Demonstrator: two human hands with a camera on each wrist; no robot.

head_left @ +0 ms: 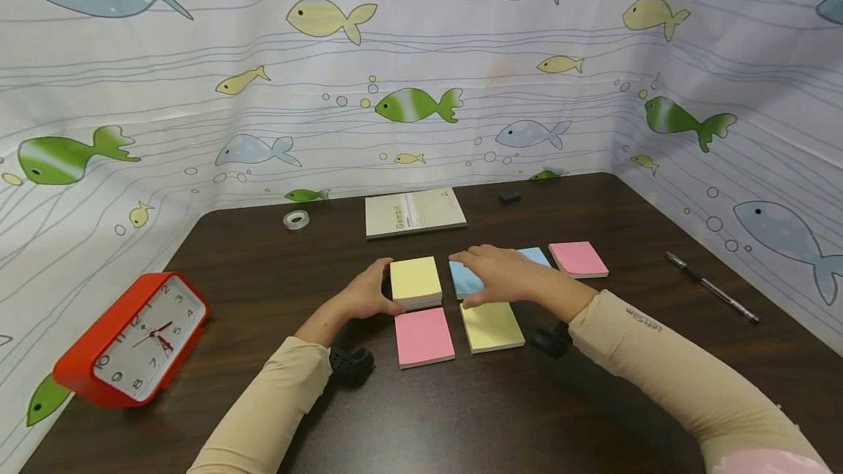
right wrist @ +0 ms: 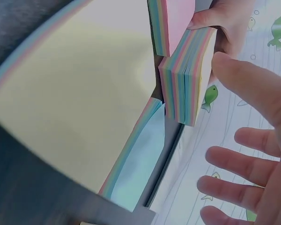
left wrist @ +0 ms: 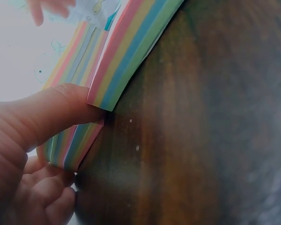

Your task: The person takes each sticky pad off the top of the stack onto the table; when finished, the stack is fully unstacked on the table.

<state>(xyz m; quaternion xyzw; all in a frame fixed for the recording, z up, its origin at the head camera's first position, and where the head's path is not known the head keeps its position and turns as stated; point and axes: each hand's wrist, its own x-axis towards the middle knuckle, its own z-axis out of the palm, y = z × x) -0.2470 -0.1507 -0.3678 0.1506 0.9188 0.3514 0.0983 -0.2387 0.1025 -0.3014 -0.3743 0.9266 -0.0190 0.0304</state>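
Note:
My left hand (head_left: pixel 361 294) grips a stack of sticky note pads (head_left: pixel 416 281) by its left side, thumb near the front and fingers behind. The stack has a yellow top, and its striped edges show in the right wrist view. Over a blue sticky note pad (head_left: pixel 465 282) hovers my right hand (head_left: pixel 498 273), its fingers spread and holding nothing; it hides part of that pad. Just in front of the stack lies a pink pad (head_left: pixel 424 339). Beside it is a single yellow pad (head_left: pixel 494 328), under the right thumb's side in the head view.
Another pink pad (head_left: pixel 579 260) lies right of the blue one. Farther back are a notebook (head_left: pixel 416 212), a roll of tape (head_left: pixel 296 220) and a small black block (head_left: pixel 510 197). A red alarm clock (head_left: pixel 135 339) stands at left; a pen (head_left: pixel 711 287) lies at right.

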